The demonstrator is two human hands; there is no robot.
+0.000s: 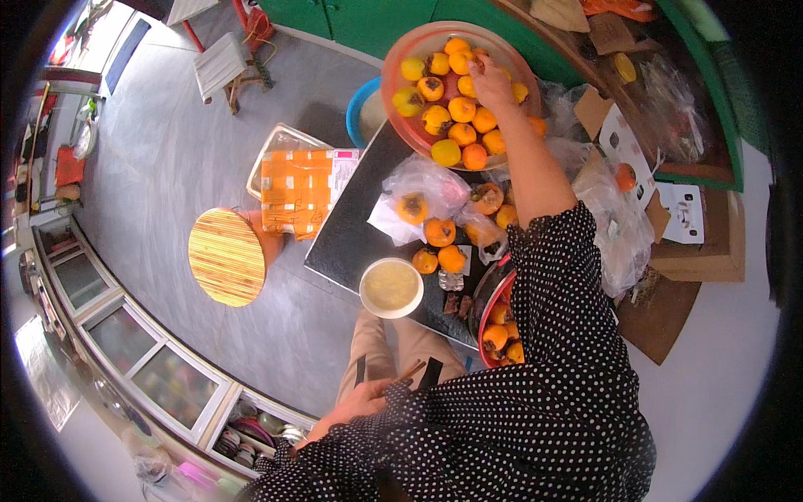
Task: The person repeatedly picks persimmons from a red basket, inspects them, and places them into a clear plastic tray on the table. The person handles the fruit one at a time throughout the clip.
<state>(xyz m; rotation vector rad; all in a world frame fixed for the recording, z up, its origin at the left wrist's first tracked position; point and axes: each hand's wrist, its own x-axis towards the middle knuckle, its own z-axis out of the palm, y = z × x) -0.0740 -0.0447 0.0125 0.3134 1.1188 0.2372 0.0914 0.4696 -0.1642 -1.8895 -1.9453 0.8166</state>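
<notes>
My right hand (494,85) reaches over a large round red basin (396,128) holding many orange and yellow-green persimmons (462,109). Its fingertips are at a persimmon near the basin's far side; whether they grip it is unclear. Low over my lap, my left hand (362,400) holds thin brown sticks (411,369), which look like chopsticks. A white bowl of pale yellowish liquid (391,287) sits at the near edge of the black tabletop (342,248). Loose persimmons (440,232) lie behind it, some in or beside clear plastic bags (426,179).
A red-rimmed container of persimmons (495,337) is partly hidden by my right sleeve. Left of the table are a round slatted stool (226,257), an orange-patterned package (295,191) and a blue basin (359,113). Plastic bags (618,219) and cardboard (696,263) crowd the right side.
</notes>
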